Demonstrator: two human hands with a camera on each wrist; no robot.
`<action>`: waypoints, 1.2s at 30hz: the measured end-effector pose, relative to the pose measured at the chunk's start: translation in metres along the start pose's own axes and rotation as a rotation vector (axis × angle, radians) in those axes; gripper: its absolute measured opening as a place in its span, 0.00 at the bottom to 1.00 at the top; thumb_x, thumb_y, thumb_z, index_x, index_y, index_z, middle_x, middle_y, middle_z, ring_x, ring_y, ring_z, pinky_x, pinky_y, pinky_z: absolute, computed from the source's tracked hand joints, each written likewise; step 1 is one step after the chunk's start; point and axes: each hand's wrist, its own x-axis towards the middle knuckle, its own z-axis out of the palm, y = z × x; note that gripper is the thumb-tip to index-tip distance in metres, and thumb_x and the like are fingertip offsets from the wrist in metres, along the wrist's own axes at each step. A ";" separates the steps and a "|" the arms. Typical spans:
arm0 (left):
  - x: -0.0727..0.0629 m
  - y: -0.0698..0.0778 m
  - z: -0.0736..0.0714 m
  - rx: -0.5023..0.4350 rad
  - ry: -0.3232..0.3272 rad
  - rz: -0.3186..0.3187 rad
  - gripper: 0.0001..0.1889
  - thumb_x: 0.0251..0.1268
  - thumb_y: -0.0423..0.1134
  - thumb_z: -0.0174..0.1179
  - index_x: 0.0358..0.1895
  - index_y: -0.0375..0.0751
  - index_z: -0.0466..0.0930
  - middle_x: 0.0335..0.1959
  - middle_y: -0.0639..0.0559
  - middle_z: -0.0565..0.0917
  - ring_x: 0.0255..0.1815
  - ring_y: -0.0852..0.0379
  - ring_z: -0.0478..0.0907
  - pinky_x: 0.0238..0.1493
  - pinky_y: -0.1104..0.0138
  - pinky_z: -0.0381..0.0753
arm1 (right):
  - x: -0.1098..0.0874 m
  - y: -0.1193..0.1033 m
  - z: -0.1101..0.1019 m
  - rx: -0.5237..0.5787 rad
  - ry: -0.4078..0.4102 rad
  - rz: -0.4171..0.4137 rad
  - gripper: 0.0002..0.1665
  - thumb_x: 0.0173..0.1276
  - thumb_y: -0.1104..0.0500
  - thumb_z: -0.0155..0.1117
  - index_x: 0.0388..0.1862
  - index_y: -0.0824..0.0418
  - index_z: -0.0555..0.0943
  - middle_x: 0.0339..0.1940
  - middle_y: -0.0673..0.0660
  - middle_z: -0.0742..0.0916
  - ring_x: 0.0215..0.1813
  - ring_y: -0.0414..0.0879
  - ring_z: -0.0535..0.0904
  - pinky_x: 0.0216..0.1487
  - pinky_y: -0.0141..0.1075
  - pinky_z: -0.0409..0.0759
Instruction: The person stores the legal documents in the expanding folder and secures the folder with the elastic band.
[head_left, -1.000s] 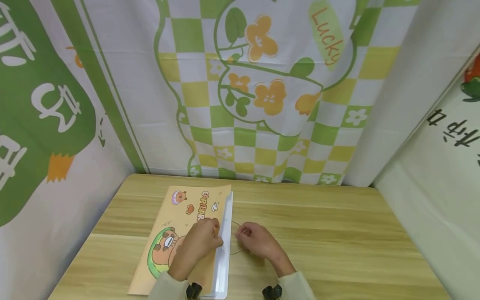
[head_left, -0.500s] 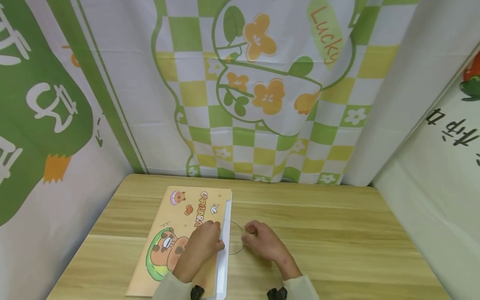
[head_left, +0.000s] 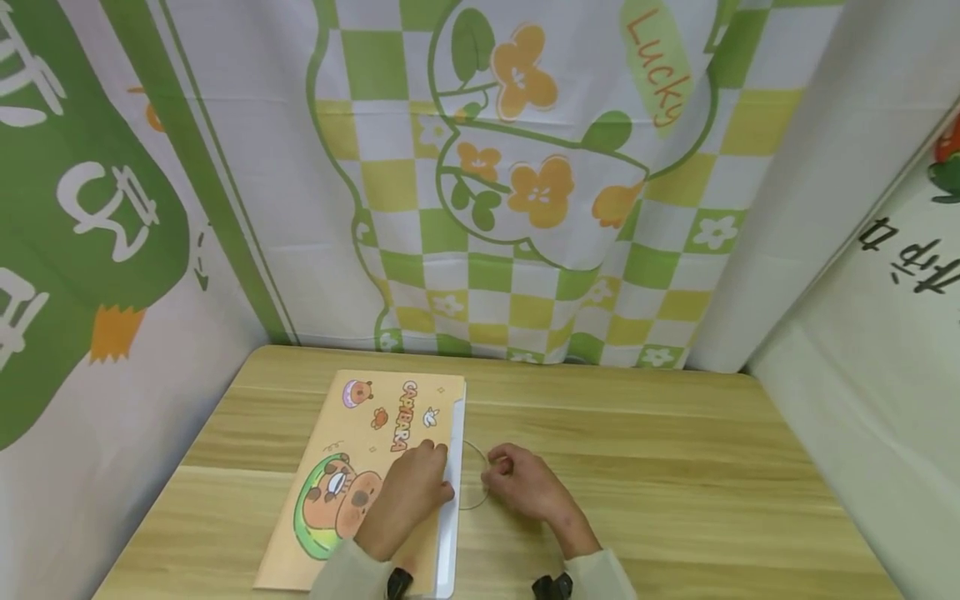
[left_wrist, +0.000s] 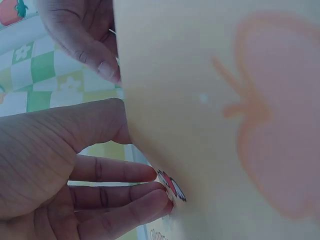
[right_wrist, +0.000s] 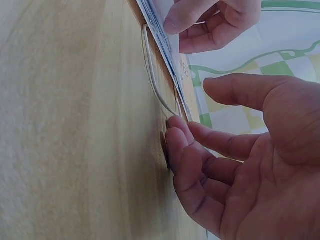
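Observation:
A tan folder (head_left: pixel 315 550) printed with capybaras and "CAPYBARA" lettering lies on the table, white inner sheets (head_left: pixel 447 533) showing along its right edge. My left hand (head_left: pixel 411 490) rests over that edge, fingertips on the cover and thumb against the side, pinching it. In the left wrist view the cover (left_wrist: pixel 185 75) fills the right half. A thin pale cord loop (right_wrist: pixel 155 82) sticks out from the folder's right side. Beside it is my right hand (head_left: pixel 528 483), fingertips by the loop's outer end and thumb apart from the fingers. Whether the fingertips touch the cord is unclear.
The wooden table (head_left: pixel 660 492) extends to the right of the folder. Behind it hangs a green and yellow checked curtain (head_left: pixel 525 267), with printed cloth walls on the left (head_left: pixel 225 275) and right (head_left: pixel 862 383).
The folder's raised right edge has come down flat. My left hand shifted slightly right along with it. My right hand moved slightly right, and its thumb and fingers are looser at the cord loop.

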 end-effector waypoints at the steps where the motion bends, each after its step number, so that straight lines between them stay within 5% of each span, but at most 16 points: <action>1: 0.000 0.001 0.001 0.010 -0.001 0.002 0.16 0.44 0.33 0.75 0.35 0.30 0.80 0.28 0.43 0.77 0.25 0.50 0.76 0.26 0.59 0.80 | 0.000 0.000 0.000 0.000 0.001 0.002 0.22 0.71 0.56 0.68 0.57 0.69 0.80 0.39 0.53 0.88 0.41 0.46 0.83 0.46 0.46 0.81; 12: 0.001 0.004 0.006 0.076 -0.038 -0.017 0.20 0.48 0.38 0.77 0.40 0.30 0.81 0.31 0.43 0.76 0.30 0.48 0.76 0.27 0.58 0.80 | 0.001 0.000 -0.001 0.003 -0.015 -0.010 0.17 0.72 0.57 0.67 0.53 0.67 0.83 0.38 0.52 0.87 0.39 0.44 0.81 0.42 0.43 0.80; 22: -0.007 -0.003 0.003 0.138 -0.078 0.082 0.20 0.55 0.44 0.75 0.43 0.34 0.81 0.35 0.46 0.74 0.33 0.50 0.74 0.27 0.60 0.78 | 0.001 0.000 -0.002 0.003 -0.020 -0.008 0.15 0.71 0.57 0.67 0.51 0.66 0.84 0.37 0.52 0.86 0.38 0.44 0.80 0.40 0.43 0.79; 29: -0.011 -0.011 -0.003 0.053 -0.122 0.112 0.19 0.59 0.41 0.74 0.46 0.33 0.81 0.36 0.50 0.72 0.34 0.53 0.72 0.28 0.64 0.76 | 0.002 0.001 -0.001 -0.033 -0.019 0.011 0.14 0.73 0.56 0.66 0.50 0.65 0.85 0.39 0.51 0.86 0.41 0.44 0.79 0.44 0.44 0.80; 36: -0.014 -0.019 -0.008 -0.071 -0.138 0.065 0.25 0.47 0.35 0.77 0.53 0.38 0.84 0.37 0.54 0.74 0.31 0.57 0.70 0.25 0.64 0.73 | 0.001 0.001 -0.003 -0.024 -0.044 -0.004 0.15 0.72 0.56 0.66 0.50 0.65 0.85 0.39 0.51 0.85 0.41 0.45 0.79 0.46 0.45 0.79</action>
